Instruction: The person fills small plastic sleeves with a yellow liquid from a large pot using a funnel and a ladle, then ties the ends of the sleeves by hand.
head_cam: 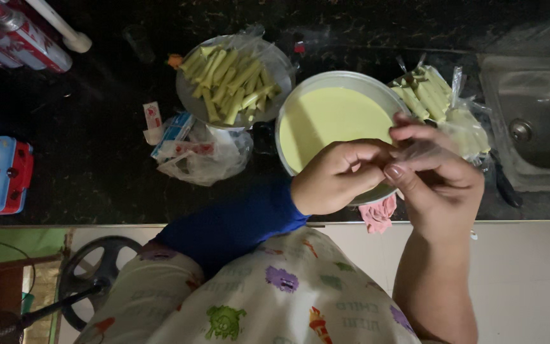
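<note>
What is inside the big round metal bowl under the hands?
The metal bowl holds smooth pale yellow liquid. The left hand and right hand cover its near edge.

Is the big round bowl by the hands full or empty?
Nearly full. The round metal bowl holds smooth pale yellow liquid almost up to its rim. The left hand and right hand cover its near edge.
</note>
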